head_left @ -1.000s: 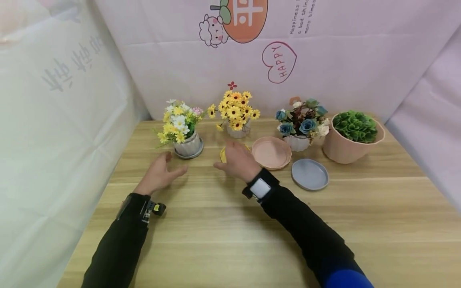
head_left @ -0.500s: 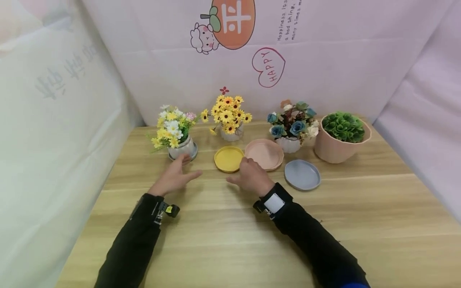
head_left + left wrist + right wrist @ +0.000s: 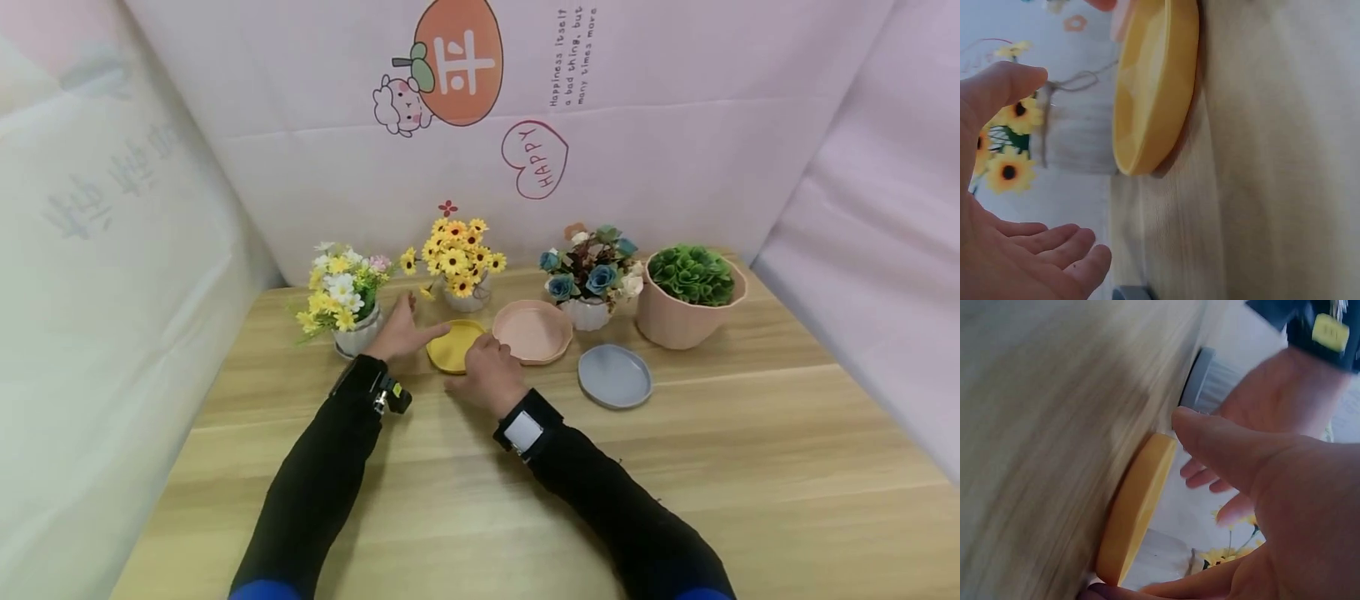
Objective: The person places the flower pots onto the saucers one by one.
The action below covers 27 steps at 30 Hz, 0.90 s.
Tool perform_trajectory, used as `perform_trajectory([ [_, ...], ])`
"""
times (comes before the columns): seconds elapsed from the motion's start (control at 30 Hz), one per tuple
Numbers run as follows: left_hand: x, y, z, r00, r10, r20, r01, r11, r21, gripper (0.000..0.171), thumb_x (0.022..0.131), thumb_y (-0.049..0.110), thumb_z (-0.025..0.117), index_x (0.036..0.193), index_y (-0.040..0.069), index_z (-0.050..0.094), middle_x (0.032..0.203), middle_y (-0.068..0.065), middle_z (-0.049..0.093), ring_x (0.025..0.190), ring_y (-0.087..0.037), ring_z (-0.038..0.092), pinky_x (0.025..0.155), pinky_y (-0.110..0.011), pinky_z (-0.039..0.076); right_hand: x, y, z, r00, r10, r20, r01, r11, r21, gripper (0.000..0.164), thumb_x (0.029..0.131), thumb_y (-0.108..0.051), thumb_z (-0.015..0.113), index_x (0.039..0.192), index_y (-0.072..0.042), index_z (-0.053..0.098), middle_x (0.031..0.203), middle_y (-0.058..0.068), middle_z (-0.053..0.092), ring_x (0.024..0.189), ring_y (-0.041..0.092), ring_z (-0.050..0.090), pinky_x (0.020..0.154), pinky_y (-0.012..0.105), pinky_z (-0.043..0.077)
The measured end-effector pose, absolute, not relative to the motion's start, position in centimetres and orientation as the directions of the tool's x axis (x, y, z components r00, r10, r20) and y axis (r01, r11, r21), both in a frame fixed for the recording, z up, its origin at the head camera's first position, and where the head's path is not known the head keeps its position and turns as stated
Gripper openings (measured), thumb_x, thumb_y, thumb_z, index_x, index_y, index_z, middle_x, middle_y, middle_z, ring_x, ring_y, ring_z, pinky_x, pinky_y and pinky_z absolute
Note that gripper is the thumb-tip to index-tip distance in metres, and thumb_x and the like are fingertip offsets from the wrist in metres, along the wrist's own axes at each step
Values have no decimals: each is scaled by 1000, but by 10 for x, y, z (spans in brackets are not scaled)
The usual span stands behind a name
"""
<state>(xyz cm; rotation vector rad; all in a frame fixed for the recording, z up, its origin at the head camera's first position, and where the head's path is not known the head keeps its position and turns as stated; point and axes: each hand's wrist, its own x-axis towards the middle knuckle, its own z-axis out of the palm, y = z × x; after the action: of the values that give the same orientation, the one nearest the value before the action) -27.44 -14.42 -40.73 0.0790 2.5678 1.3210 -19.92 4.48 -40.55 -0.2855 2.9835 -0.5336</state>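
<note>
A yellow plant saucer (image 3: pixel 453 347) lies flat on the wooden table between the two hands. My left hand (image 3: pixel 401 335) is at its left side, thumb and fingers spread and nothing held; the left wrist view shows a gap between the fingers and the saucer. My right hand (image 3: pixel 495 377) is at the near right edge of the saucer. In the right wrist view its thumb (image 3: pixel 1210 434) reaches to one end of the yellow rim, and its fingers (image 3: pixel 1191 584) lie at the other end. Behind the saucer stands a pale pot of yellow sunflowers (image 3: pixel 457 254).
Right of the yellow saucer lie a pink saucer (image 3: pixel 532 332) and a grey-blue saucer (image 3: pixel 615 377). A pot of white and yellow flowers (image 3: pixel 341 292) sits on a grey saucer at left. Blue roses (image 3: pixel 600 279) and a pink pot (image 3: pixel 678 318) with green foliage stand at right.
The left hand has moved right, from the white and yellow flowers to beside the yellow saucer. The right hand drew back from over that saucer, then shifted left to its near edge. The view has tilted.
</note>
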Motion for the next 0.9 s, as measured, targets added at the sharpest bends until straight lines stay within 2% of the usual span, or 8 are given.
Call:
perform_trajectory([
  [0.2, -304, -132, -412, -968, 158, -197, -69, 586, 807, 116, 96, 43, 77, 170, 9, -5, 177, -25, 10, 164, -40, 17, 133, -58, 25, -204, 40, -409, -978, -210, -5, -197, 925, -326, 101, 87, -56, 82, 142, 20, 45, 121, 31, 65, 106, 43, 69, 83, 49, 65],
  [0.33, -323, -125, -416, -970, 132, -206, -95, 573, 814, 123, 91, 47, 83, 171, 16, -5, 177, -21, 15, 164, -39, 20, 132, -59, 28, -208, 36, -410, -973, -223, 57, -230, 936, -266, 104, 86, -61, 81, 141, 20, 49, 120, 32, 67, 103, 43, 70, 78, 47, 66],
  [0.5, -342, -120, -424, -969, 128, -210, -121, 494, 861, 132, 85, 46, 89, 171, 25, -8, 179, -13, 11, 166, -34, 16, 134, -55, 25, -213, 30, -411, -971, -203, 125, -227, 950, -213, 103, 82, -67, 82, 135, 17, 55, 109, 28, 71, 97, 39, 72, 72, 43, 66],
  [0.67, -352, -115, -429, -961, 140, -238, -152, 451, 879, 140, 81, 44, 92, 169, 27, -15, 180, -12, 4, 166, -34, 14, 134, -53, 25, -222, 27, -412, -972, -208, 106, -226, 953, -204, 97, 83, -65, 82, 132, 15, 57, 114, 28, 69, 103, 39, 69, 73, 42, 66],
  [0.73, -354, -114, -428, -959, 146, -241, -152, 451, 879, 140, 82, 42, 92, 169, 26, -15, 179, -14, 11, 164, -35, 21, 133, -53, 27, -225, 26, -413, -973, -212, 90, -226, 953, -204, 101, 84, -65, 81, 138, 16, 54, 123, 29, 67, 109, 39, 68, 75, 42, 66],
  [0.77, -355, -114, -427, -958, 147, -246, -153, 463, 873, 138, 82, 41, 92, 170, 26, -14, 177, -16, 20, 162, -35, 28, 132, -53, 30, -226, 26, -414, -973, -214, 87, -227, 952, -205, 103, 84, -65, 81, 141, 16, 51, 126, 30, 66, 112, 39, 67, 76, 42, 66],
  [0.83, -357, -113, -425, -959, 149, -242, -147, 467, 872, 131, 84, 37, 91, 171, 21, -6, 172, -18, 31, 156, -35, 38, 128, -51, 36, -228, 27, -415, -973, -211, 92, -226, 952, -208, 109, 83, -66, 82, 145, 17, 48, 132, 30, 65, 115, 39, 67, 78, 42, 67],
  [0.9, -360, -111, -425, -959, 155, -236, -141, 459, 877, 123, 87, 33, 89, 172, 19, 1, 160, -19, 48, 140, -34, 54, 119, -47, 47, -231, 27, -416, -973, -207, 100, -223, 954, -201, 112, 82, -66, 82, 148, 17, 45, 134, 30, 65, 117, 38, 67, 78, 41, 67],
])
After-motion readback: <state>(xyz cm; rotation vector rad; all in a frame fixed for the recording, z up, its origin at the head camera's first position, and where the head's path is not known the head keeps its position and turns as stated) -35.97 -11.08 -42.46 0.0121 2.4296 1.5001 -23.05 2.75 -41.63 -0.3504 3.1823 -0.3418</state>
